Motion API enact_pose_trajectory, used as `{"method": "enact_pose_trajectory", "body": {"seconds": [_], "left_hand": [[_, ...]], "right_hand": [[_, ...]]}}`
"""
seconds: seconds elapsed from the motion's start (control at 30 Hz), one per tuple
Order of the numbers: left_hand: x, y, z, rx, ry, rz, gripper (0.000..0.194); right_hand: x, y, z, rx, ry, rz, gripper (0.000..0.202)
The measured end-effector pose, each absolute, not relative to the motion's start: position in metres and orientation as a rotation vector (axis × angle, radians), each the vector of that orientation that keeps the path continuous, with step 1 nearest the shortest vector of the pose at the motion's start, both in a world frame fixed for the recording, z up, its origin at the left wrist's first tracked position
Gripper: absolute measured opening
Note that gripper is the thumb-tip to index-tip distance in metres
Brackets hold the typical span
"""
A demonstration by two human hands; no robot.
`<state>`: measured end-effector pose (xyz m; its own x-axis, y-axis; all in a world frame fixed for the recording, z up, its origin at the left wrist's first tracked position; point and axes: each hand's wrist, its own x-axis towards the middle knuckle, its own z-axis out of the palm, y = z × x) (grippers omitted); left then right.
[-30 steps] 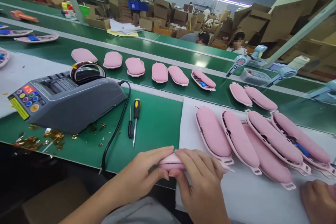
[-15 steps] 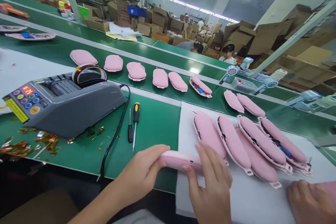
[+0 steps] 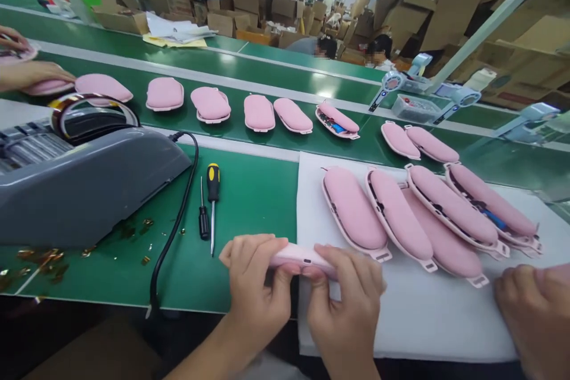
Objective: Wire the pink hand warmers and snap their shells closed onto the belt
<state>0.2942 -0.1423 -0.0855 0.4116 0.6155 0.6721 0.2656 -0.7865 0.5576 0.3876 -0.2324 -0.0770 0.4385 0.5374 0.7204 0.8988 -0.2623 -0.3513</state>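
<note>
A pink eye massager (image 3: 297, 254), a long padded shell with a small slot in its edge, is held level between both my hands. My left hand (image 3: 258, 276) is closed round its left end, fingers over the top and thumb against the near side. At the other end my right hand (image 3: 345, 285) grips it the same way, with the two thumbs close together. Just beyond my right hand, a similar massager (image 3: 354, 208) lies on the white sheet (image 3: 401, 314). Several more are beside it, some with a gap along the seam.
A grey tape dispenser (image 3: 98, 184) stands left, its black cable (image 3: 171, 243) hanging over the table edge. Two screwdrivers (image 3: 213, 184) lie nearby. Several pink massagers (image 3: 210, 104) line the green conveyor. Other people's hands are at right (image 3: 534, 303) and far left (image 3: 35, 76).
My right hand has closed onto the massager's right end, with its fingers now down on the shell. The view has turned down and right. A co-worker's hands have appeared at far left.
</note>
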Motion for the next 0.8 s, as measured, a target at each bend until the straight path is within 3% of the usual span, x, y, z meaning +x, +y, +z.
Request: {"method": "enact_pose_trajectory", "body": {"seconds": [0.33, 0.67, 0.8], "left_hand": [[0.275, -0.148, -0.089, 2.383, 0.687, 1.292, 0.022], [0.278, -0.137, -0.097, 2.363, 0.645, 1.396, 0.016], [0.293, -0.119, -0.068, 2.357, 0.685, 1.302, 0.010]], "right_hand": [[0.391, -0.255, -0.068, -1.849, -1.408, -0.371, 0.023], [0.387, -0.238, -0.087, -1.865, -1.299, -0.579, 0.018], [0.388, -0.222, -0.074, -1.919, -1.118, -0.546, 0.021]]}}
